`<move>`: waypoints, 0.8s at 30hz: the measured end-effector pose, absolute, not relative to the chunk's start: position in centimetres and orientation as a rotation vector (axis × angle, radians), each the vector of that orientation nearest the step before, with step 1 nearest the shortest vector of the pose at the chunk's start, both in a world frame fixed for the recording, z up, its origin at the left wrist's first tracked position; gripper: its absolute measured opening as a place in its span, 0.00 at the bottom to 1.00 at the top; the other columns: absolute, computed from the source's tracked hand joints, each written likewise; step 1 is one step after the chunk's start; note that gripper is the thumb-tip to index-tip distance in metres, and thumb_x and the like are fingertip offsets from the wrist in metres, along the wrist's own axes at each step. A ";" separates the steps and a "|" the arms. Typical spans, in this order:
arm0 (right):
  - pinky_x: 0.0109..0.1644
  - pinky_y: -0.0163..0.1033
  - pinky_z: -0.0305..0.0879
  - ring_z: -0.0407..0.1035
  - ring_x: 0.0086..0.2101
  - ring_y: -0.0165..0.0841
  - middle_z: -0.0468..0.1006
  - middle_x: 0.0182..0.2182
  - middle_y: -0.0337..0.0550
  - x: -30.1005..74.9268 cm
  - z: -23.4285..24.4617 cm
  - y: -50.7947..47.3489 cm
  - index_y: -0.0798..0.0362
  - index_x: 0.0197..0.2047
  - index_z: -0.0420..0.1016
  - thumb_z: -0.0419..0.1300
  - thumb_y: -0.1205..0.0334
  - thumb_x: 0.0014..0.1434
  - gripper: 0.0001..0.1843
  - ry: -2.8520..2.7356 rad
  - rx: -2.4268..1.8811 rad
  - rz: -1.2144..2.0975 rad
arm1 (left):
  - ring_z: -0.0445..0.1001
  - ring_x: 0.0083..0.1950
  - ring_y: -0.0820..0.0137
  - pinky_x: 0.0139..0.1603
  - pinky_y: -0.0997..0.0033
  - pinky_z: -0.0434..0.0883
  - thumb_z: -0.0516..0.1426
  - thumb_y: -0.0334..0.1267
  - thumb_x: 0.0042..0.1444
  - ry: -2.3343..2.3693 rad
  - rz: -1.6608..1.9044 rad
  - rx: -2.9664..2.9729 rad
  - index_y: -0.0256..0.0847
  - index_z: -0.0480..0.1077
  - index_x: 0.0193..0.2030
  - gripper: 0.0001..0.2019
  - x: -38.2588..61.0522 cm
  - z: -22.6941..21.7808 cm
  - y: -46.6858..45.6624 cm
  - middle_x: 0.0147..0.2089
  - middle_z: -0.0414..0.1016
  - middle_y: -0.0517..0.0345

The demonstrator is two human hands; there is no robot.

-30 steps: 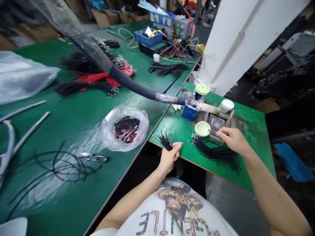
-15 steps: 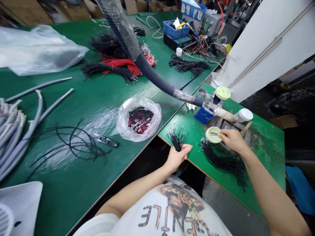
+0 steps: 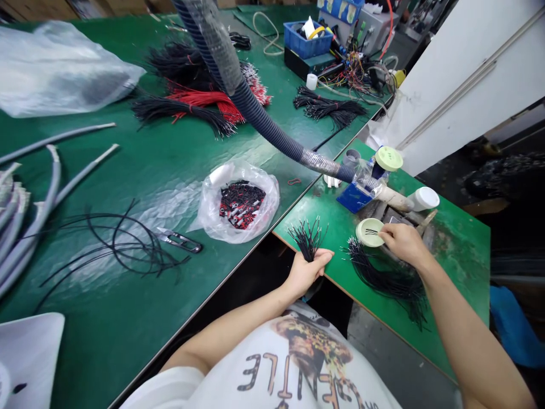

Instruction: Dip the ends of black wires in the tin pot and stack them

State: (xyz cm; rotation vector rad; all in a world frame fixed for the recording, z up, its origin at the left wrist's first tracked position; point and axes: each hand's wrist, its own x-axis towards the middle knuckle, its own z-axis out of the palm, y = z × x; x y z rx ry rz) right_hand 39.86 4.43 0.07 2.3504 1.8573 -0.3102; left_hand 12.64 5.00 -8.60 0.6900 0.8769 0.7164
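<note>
My left hand (image 3: pixel 307 271) is closed round a bundle of black wires (image 3: pixel 307 241), whose pale tips fan out above the fingers at the small table's near edge. My right hand (image 3: pixel 400 241) pinches a few short black wires (image 3: pixel 373 232), their ends over the mouth of a pale cream-coloured round container (image 3: pixel 366 238). Whether the tips touch what is inside cannot be made out. Just below that container lies a second bundle of black wires (image 3: pixel 383 278), curving to the right under my right forearm, with its light ends toward my left hand.
A ribbed hose (image 3: pixel 276 136) slopes down to a blue box (image 3: pixel 354 197) behind the container. A white jar (image 3: pixel 426 199) stands at right. On the larger table are a plastic bag of small red and black parts (image 3: pixel 242 204), snips (image 3: pixel 181 240), grey cables (image 3: pixel 51 216) and red wire bundles (image 3: pixel 200 100).
The view has shifted slightly, so the larger table's things sit a little further left and higher. Both hands keep their holds, almost unmoved.
</note>
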 end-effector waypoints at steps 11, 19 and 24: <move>0.31 0.38 0.58 0.70 0.26 0.35 0.78 0.23 0.43 47.5 3.3 1.3 0.53 0.27 0.80 0.59 0.50 0.54 0.17 1.574 2.711 -0.380 | 0.52 0.16 0.81 0.18 0.76 0.47 0.69 0.53 0.48 0.891 0.695 0.730 0.33 0.81 0.39 0.22 12.4 -8.9 4.9 0.15 0.61 0.67; 0.32 0.38 0.59 0.72 0.29 0.37 0.81 0.26 0.46 50.7 0.3 2.5 0.53 0.26 0.81 0.60 0.54 0.53 0.14 1.398 2.673 -0.289 | 0.52 0.16 0.80 0.18 0.76 0.47 0.68 0.54 0.47 0.915 0.680 0.752 0.32 0.80 0.38 0.23 12.4 -8.5 4.9 0.13 0.59 0.68; 0.32 0.38 0.59 0.74 0.32 0.39 0.82 0.29 0.49 51.6 -0.6 3.2 0.53 0.29 0.83 0.60 0.54 0.54 0.14 1.334 2.629 -0.274 | 0.52 0.15 0.81 0.18 0.77 0.47 0.68 0.53 0.47 0.904 0.678 0.738 0.32 0.80 0.38 0.23 12.4 -8.6 5.0 0.13 0.60 0.68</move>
